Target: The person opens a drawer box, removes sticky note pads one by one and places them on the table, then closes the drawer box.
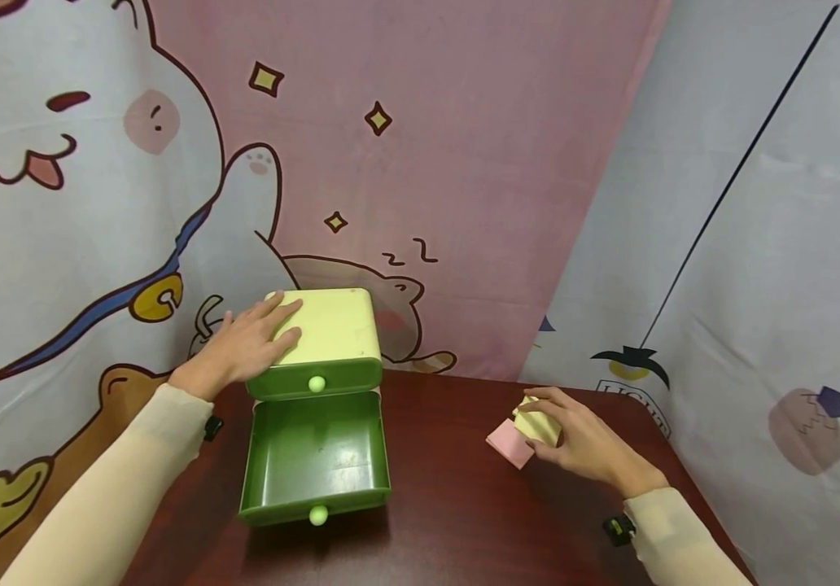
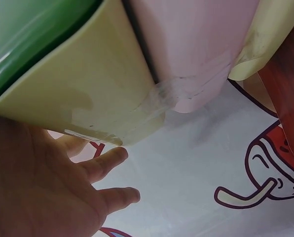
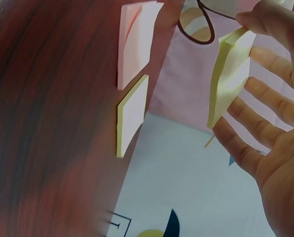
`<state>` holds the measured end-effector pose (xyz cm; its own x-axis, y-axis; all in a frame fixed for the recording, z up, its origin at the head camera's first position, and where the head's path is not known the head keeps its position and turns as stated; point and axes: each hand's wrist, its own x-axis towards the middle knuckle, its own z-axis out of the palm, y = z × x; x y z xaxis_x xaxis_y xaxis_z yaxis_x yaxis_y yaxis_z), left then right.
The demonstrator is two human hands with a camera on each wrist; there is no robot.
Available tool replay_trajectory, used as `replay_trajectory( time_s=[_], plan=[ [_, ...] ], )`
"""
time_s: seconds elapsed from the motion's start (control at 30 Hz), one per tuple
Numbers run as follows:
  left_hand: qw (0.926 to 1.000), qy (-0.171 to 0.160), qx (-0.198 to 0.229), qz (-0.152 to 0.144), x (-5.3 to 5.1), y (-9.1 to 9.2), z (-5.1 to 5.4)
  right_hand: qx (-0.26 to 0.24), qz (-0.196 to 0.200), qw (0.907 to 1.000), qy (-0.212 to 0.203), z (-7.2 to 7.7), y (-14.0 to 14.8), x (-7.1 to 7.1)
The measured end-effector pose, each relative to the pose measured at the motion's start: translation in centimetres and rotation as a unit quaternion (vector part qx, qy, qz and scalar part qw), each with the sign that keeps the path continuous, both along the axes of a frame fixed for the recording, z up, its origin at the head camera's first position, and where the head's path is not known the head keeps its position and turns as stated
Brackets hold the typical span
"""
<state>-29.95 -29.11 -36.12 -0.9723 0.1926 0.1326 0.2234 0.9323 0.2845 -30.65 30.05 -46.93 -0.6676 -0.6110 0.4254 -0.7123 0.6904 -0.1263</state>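
1. Toward the far edge of the desk (image 1: 449, 496), left part: left hand (image 1: 247, 342) in a pale sleeve (image 1: 108, 496), fingers straight and spread wide, laid on the left side of the drawer cabinet (image 1: 335, 325).
2. Under that yellow top: green upper drawer (image 1: 350, 377), pushed in, with a round light-green knob; below, green lower drawer (image 1: 321, 456), pulled out toward the near edge (with clear tape across the yellow and pink casing, seen from the left wrist).
3. Near the far right corner of the desk: pink pad (image 1: 508, 445) lying flat, with the second yellow pad (image 3: 132, 118) just beside it.
4. Above these, raised off the desk: yellow note pad (image 1: 540, 425), pinched between thumb and fingertips of the right hand (image 1: 581, 439).
5. Beyond the far and right edges: printed cloth (image 1: 464, 163) with cartoon animals.
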Motion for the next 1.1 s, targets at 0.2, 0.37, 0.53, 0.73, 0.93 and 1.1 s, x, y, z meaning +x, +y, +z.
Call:
replay_trajectory(
  time_s=[0.2, 0.37, 0.53, 0.73, 0.93, 1.1],
  plan=[
    [1.0000, 0.000, 0.001, 0.002, 0.0, 0.0, 0.1, -0.014, -0.017, 0.9995, -0.023, -0.5, 1.3, -0.5],
    [1.0000, -0.002, 0.000, 0.003, 0.0, 0.1, 0.2, -0.017, -0.022, 0.9994, -0.022, -1.0, 2.3, -1.0],
    [1.0000, -0.002, -0.002, 0.003, 0.0, 0.1, 0.3, -0.012, -0.034, 0.9992, -0.018, -1.5, 3.3, -1.4],
    [1.0000, -0.004, 0.002, 0.000, 0.0, 0.0, 0.3, -0.003, -0.046, 0.9987, -0.021, -2.1, 4.3, -1.9],
    [1.0000, -0.005, 0.004, 0.002, 0.1, 0.2, 0.1, 0.010, -0.063, 0.9967, -0.050, -2.5, 5.3, -2.2],
    [0.9999, -0.008, 0.004, 0.004, 0.0, 0.2, 0.0, 0.015, -0.070, 0.9957, -0.059, -3.2, 6.0, -2.5]
  ],
)
